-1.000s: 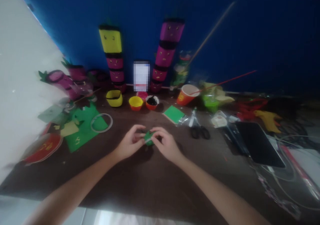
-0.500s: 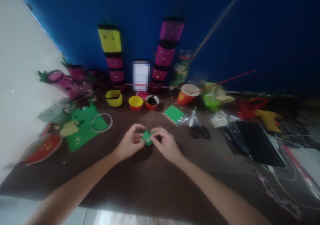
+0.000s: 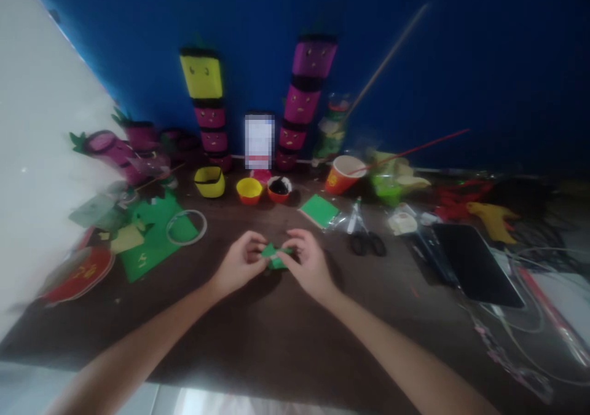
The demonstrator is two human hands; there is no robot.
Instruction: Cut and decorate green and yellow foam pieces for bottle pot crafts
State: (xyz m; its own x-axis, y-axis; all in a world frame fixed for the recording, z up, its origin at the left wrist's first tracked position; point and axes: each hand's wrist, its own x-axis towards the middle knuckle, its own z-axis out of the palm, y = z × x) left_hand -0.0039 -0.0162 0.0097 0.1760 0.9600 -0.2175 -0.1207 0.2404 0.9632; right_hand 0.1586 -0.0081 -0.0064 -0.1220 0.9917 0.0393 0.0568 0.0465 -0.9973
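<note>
A small cut piece of green craft sheet (image 3: pixel 275 260), with a pale strip across it, sits between my two hands over the middle of the table. My left hand (image 3: pixel 242 258) pinches its left side between thumb and fingers. From the right, the thumb of my right hand (image 3: pixel 308 261) presses on the piece, its fingers curled behind. Beyond the hands stand a yellow and red cup (image 3: pixel 249 191) and a small cup with dark contents (image 3: pixel 279 189). A stack of green squares (image 3: pixel 319 211) lies just past my right hand. The fine shape of the held piece is blurred.
Scissors (image 3: pixel 366 240) lie to the right, near a black tablet (image 3: pixel 477 266) with cables. Green sheet scraps (image 3: pixel 154 243) and a tape ring (image 3: pixel 187 227) are on the left. Magenta stacked figures (image 3: pixel 302 101), a phone (image 3: pixel 259 141) and a paper cup (image 3: pixel 345 175) stand along the blue wall.
My right hand has shifted slightly right, its fingers lifting and opening a little, thumb still on the green piece. The piece looks flatter and wider. My left hand stays almost where it was.
</note>
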